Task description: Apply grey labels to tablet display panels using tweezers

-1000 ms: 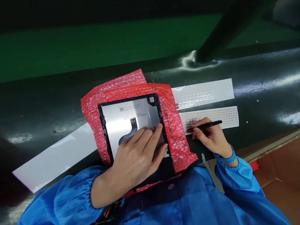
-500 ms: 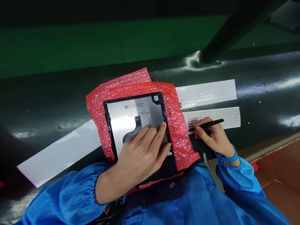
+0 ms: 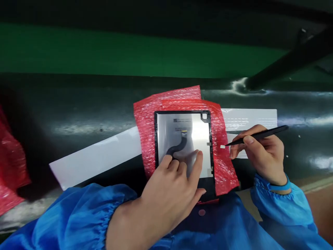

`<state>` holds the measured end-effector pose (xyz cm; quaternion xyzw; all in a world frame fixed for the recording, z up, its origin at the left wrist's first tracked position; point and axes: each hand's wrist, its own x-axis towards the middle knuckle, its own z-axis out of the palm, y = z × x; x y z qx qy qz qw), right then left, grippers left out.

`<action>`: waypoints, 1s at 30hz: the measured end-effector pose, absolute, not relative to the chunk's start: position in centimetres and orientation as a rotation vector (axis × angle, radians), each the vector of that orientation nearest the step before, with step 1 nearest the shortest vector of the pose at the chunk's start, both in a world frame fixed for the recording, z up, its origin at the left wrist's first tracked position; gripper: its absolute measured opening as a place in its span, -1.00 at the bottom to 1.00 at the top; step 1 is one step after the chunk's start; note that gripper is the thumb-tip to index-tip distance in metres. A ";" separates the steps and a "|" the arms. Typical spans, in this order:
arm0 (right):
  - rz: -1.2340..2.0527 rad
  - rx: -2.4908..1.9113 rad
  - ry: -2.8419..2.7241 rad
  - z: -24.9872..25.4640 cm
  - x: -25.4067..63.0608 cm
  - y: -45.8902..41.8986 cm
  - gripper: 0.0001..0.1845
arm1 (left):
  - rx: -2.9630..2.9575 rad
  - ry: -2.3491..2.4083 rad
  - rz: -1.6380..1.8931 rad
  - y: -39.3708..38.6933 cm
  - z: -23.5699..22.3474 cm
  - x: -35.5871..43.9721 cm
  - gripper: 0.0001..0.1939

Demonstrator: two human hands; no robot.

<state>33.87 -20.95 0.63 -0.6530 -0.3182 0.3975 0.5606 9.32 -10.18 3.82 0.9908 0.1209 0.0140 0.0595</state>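
Observation:
A black-framed display panel [image 3: 182, 132] lies back side up on red bubble wrap [image 3: 145, 128], with a black flex cable [image 3: 178, 147] curving across its silver back. My left hand [image 3: 174, 187] rests flat on the panel's lower part, fingers spread. My right hand [image 3: 262, 152] grips black tweezers [image 3: 260, 135], whose tip carries a small white sticker [image 3: 222, 147] over the wrap's right edge, just right of the panel. White sticker sheets [image 3: 249, 118] lie behind that hand.
A long white strip [image 3: 96, 159] lies on the dark glossy bench to the left. More red bubble wrap [image 3: 10, 163] sits at the far left edge. A dark pole [image 3: 286, 62] slants at the upper right, with a green surface [image 3: 130, 52] beyond.
My right hand lifted the tweezers off the sticker sheet with a small white sticker and moved left toward the panel. The view shifted, so everything sits further right in frame.

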 end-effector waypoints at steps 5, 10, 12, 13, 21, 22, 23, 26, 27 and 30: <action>1.162 -1.499 -0.872 1.0 28.2 -15.5 -0.86 | 3.061 0.384 -0.198 -10.1 2.7 7.9 0.06; 1.201 -1.503 -0.970 0.2 24.6 -12.0 -0.80 | 3.017 0.392 -0.184 -10.3 1.8 7.3 0.16; 1.204 -1.530 -0.980 -0.1 24.3 -11.6 -0.76 | 3.000 0.448 -0.130 -10.5 1.6 7.3 0.11; 1.205 -1.544 -0.982 -0.3 24.2 -11.6 -0.75 | 2.989 0.470 -0.109 -10.6 1.5 7.4 0.07; 1.165 -1.574 -1.042 -0.1 24.0 -11.4 -0.81 | 2.888 0.434 -0.223 -10.3 1.8 8.0 -0.23; 1.159 -1.577 -1.046 0.0 24.0 -11.4 -0.82 | 2.892 0.424 -0.227 -10.3 1.9 7.9 -0.23; 1.153 -1.584 -1.051 0.0 24.0 -11.4 -0.82 | 2.897 0.414 -0.223 -10.2 2.0 7.9 -0.23; 1.136 -1.608 -1.067 0.0 23.9 -11.4 -0.81 | 2.892 0.398 -0.216 -10.3 2.1 7.7 -0.27; 1.132 -1.614 -1.071 -0.1 23.9 -11.4 -0.80 | 2.890 0.402 -0.217 -10.4 2.1 7.7 -0.29; 1.135 -1.625 -1.067 0.0 23.9 -11.5 -0.81 | 2.900 0.428 -0.211 -10.6 1.9 7.6 -0.31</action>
